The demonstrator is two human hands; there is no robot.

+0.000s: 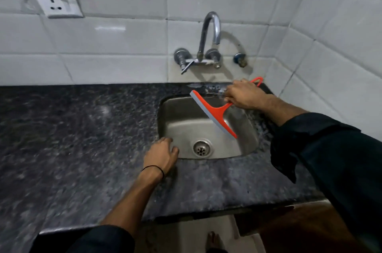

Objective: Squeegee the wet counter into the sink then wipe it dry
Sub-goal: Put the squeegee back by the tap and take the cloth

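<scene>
A: Where is your right hand (pixel 245 94)?

B: You have it at the sink's (pixel 246 126) back right corner, fingers wrapped tight round the handle of the squeegee (pixel 215 113). The handle's orange loop pokes out past your knuckles, toward the tiled wall (pixel 124 45).

A: And the blade?

B: It hangs over the basin, slanting from the back rim down toward the front right. The grey rubber edge faces left, the orange back faces right. Whether the lower tip touches the steel, you cannot tell from here.

A: Your left hand (pixel 162 156)?

B: It rests on the counter (pixel 72 139) at the sink's front left corner, fingers spread and relaxed, holding nothing. The fingertips reach the rim. A thin black band (pixel 154 169) circles that wrist.

A: What about the counter itself?

B: Dark speckled stone, running wide to the left of the sink and in a narrow strip along the front and right. There is a wet sheen with pale streaks behind the basin, near your right hand.

A: Anything else near?

B: The drain (pixel 202 147) sits at the basin's front middle. A chrome tap (pixel 208 31) arches out of the wall above the sink. A white socket (pixel 59 2) is fixed on the tiles, far left. Your dark sleeve (pixel 322 149) covers the right forearm.
</scene>
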